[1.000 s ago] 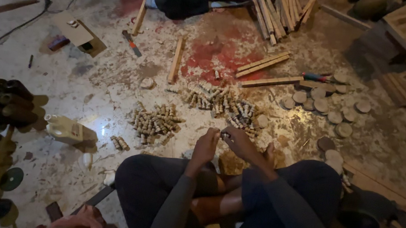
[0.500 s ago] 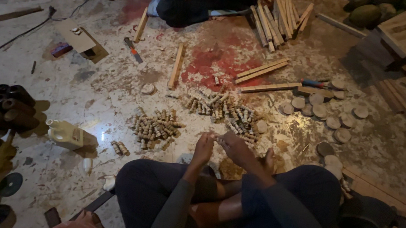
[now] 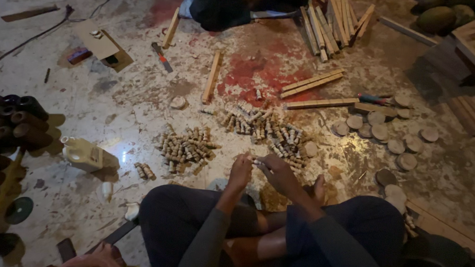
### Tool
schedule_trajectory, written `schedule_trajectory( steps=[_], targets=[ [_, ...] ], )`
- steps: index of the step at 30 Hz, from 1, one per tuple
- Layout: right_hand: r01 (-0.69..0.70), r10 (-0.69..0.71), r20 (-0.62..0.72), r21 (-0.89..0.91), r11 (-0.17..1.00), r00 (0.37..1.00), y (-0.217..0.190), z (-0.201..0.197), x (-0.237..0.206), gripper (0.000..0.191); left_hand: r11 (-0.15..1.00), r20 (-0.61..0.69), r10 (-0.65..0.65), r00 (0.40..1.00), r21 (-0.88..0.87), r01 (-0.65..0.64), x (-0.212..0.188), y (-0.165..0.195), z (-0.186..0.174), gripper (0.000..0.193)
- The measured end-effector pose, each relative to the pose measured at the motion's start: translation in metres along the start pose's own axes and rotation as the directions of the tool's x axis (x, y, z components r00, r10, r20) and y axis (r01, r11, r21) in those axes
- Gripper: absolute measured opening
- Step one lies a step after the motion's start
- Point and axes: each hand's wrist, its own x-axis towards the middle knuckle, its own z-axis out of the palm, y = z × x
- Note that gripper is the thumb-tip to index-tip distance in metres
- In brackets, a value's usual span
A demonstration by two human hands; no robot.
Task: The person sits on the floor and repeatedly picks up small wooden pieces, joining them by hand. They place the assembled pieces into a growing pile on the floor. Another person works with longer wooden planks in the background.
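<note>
Sitting cross-legged on a dusty floor [image 3: 117, 119], seen from the head view. Left hand [image 3: 241, 171] and right hand [image 3: 280, 172] raised together just above the knees, fingertips meeting on a small pale wooden peg [image 3: 258, 162] pinched between them; both hands closed round it, though how tightly cannot tell. Just beyond the hands, two loose heaps of short pegs: one heap [image 3: 187, 147] to the left, a longer spread [image 3: 266, 129] straight ahead. Round wooden discs [image 3: 385, 131] scattered to the right, well apart from the hands. Flat wooden slats [image 3: 312, 82] lying on a red stain farther out, with a bundle of sticks [image 3: 333, 23] near another seated person's dark sleeve [image 3: 221, 9]. Pale plastic bottle [image 3: 83, 155] standing at left, beside dark cylinders [image 3: 17, 123].
</note>
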Motion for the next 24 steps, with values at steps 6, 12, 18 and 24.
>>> schedule_trajectory(
  steps=[6, 12, 18, 24],
  targets=[
    [-0.519, 0.308, 0.447, 0.492, 0.699, 0.84, 0.027, -0.006, 0.009, 0.032, 0.831, 0.09, 0.485, 0.87, 0.263, -0.49, -0.009, 0.008, -0.018, 0.037],
    [0.026, -0.027, -0.029, -0.025, 0.999, 0.999, 0.016, 0.005, -0.005, 0.03, 0.998, 0.011, 0.016, 1.0, -0.058, -0.015, 0.005, -0.003, -0.005, 0.035],
    [-0.481, 0.319, 0.392, 0.445, 0.756, 0.863, 0.021, -0.006, 0.01, 0.03, 0.882, 0.067, 0.387, 0.919, 0.263, -0.391, -0.01, 0.01, -0.016, 0.034],
    [-0.202, 0.194, 0.085, 0.104, 0.974, 0.977, 0.003, -0.006, 0.004, 0.027, 0.957, -0.048, 0.279, 0.959, 0.093, -0.274, 0.001, 0.0, -0.002, 0.034]
  ],
)
